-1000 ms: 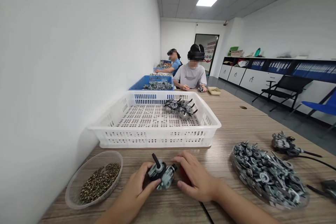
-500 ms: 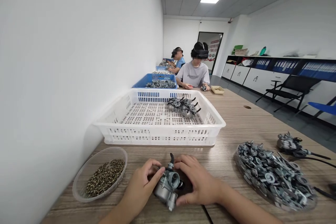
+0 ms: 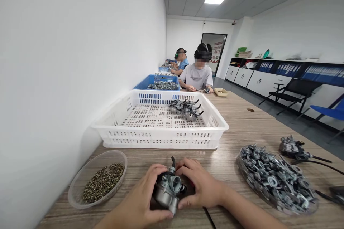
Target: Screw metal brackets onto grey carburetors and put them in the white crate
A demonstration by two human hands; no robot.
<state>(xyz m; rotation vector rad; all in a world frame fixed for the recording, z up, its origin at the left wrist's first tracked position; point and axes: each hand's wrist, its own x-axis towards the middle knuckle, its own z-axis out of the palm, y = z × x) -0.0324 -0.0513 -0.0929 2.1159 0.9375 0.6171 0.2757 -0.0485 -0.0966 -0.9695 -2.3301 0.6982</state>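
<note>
A small grey metal carburetor (image 3: 168,189) with a black lever sits between both my hands just above the wooden table (image 3: 242,125). My left hand (image 3: 142,200) wraps its left side and underside. My right hand (image 3: 201,186) grips its right side, fingers curled over the top. To the left stands a clear bowl of small dark screws (image 3: 99,182). On the right is a clear dish heaped with grey metal parts (image 3: 274,177).
A white perforated crate (image 3: 161,137) with a few carburetors (image 3: 186,109) sits ahead, a blue crate (image 3: 158,83) beyond it. Another carburetor with a cable (image 3: 292,147) lies far right. Two other people work further along the table. A white wall runs along the left.
The carburetor has been turned in my hands from lying with its lever up to showing its round bore. My left hand now cups it from below.
</note>
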